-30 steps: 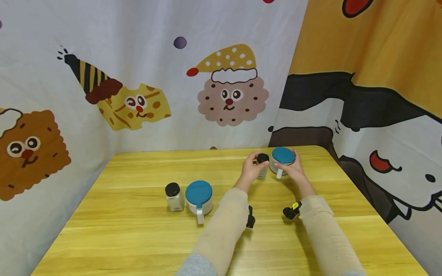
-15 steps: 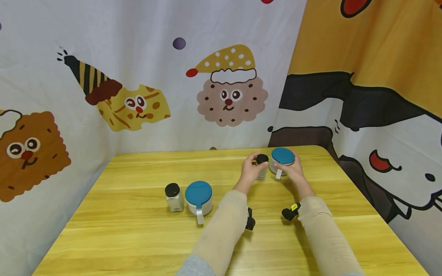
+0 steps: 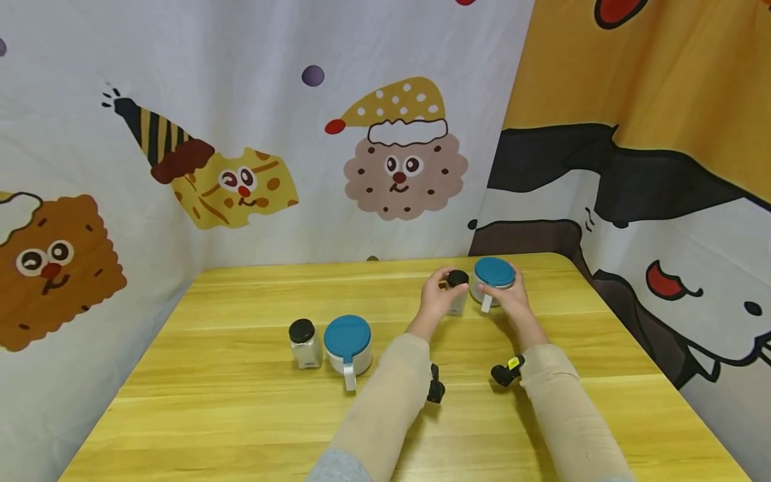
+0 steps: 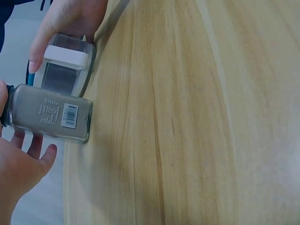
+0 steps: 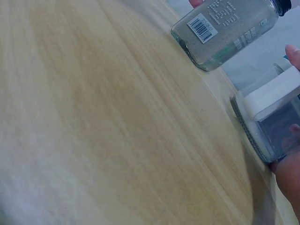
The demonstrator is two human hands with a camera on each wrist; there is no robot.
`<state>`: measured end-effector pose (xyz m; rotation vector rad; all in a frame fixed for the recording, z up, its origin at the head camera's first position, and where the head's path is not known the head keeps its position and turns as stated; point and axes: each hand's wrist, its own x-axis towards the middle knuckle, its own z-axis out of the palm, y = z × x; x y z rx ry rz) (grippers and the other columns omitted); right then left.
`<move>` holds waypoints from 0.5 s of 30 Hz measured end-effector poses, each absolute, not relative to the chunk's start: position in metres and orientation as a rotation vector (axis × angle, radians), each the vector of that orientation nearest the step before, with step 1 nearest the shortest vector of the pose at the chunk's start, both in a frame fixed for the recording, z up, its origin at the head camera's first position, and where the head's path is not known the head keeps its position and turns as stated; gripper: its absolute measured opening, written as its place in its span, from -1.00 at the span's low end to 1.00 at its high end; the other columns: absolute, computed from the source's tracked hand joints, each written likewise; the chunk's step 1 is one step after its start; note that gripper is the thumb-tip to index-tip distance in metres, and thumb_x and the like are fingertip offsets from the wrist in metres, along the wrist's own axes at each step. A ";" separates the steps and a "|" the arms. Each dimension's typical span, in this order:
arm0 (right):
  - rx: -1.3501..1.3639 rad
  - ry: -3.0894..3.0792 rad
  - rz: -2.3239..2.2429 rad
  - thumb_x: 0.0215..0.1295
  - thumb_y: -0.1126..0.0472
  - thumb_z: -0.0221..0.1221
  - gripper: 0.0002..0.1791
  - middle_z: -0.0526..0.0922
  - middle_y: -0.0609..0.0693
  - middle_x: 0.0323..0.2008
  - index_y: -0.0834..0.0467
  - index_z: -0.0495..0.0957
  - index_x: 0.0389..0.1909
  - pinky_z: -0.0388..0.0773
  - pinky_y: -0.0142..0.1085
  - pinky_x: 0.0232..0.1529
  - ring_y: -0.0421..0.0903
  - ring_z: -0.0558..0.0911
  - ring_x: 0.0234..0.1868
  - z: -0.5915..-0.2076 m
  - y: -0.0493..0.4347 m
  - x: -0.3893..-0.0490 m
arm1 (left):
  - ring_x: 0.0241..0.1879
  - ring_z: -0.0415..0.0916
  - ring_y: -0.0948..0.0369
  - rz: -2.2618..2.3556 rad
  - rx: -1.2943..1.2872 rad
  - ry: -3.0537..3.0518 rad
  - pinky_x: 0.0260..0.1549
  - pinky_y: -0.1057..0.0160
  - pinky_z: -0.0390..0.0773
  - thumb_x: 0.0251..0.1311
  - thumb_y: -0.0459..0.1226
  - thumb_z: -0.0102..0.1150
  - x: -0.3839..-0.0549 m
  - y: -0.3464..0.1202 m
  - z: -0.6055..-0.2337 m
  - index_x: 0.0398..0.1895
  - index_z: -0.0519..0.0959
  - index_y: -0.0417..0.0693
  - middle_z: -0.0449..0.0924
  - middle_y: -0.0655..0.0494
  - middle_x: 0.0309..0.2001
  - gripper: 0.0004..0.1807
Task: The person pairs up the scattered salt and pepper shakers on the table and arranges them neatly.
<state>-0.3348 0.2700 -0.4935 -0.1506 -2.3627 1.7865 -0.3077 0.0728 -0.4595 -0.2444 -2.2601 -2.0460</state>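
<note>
At the far right of the table, my left hand [image 3: 431, 301] grips a small glass jar [image 3: 456, 306] by its black lid area, thumb on the near side. Grey-brown contents and a barcode label show on this jar [image 4: 47, 112] in the left wrist view. Right beside it, my right hand [image 3: 512, 296] holds a clear canister with a blue lid [image 3: 494, 271], fingers and thumb around its side. The canister's white handle [image 5: 274, 93] faces the near side, seen in the right wrist view. Both stand upright, their bases at the tabletop.
Left of centre, a second black-lidded jar [image 3: 306, 348] stands next to a second blue-lidded canister [image 3: 348, 338]. A wooden table [image 3: 241, 428] lies under everything, and a patterned curtain [image 3: 253, 80] hangs behind it. Black wrist cameras [image 3: 508, 370] jut from the sleeves.
</note>
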 end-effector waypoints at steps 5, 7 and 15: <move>-0.173 -2.337 1.811 0.02 0.20 0.44 0.20 0.02 0.26 0.43 0.15 -0.23 0.50 -0.02 0.08 0.33 0.22 0.08 0.39 -0.494 0.269 -0.333 | -0.13 0.41 0.13 -2.078 -0.205 -2.248 -0.22 0.24 0.52 0.11 -0.26 0.38 -0.309 0.074 -0.462 0.08 0.58 0.01 0.51 0.11 -0.07 -0.58; -0.172 -2.327 1.823 0.02 0.21 0.44 0.20 0.02 0.27 0.42 0.17 -0.23 0.50 -0.01 0.08 0.33 0.22 0.08 0.39 -0.494 0.268 -0.333 | -0.14 0.40 0.15 -2.072 -0.201 -2.252 -0.25 0.26 0.52 0.10 -0.26 0.38 -0.309 0.074 -0.463 0.08 0.58 0.02 0.51 0.13 -0.08 -0.57; -0.167 -2.289 1.851 0.01 0.26 0.44 0.18 0.05 0.28 0.41 0.18 -0.20 0.49 0.00 0.07 0.33 0.21 0.10 0.38 -0.493 0.265 -0.329 | -0.17 0.41 0.18 -2.055 -0.202 -2.266 -0.25 0.27 0.51 0.08 -0.25 0.40 -0.307 0.073 -0.463 0.10 0.58 -0.03 0.51 0.16 -0.11 -0.54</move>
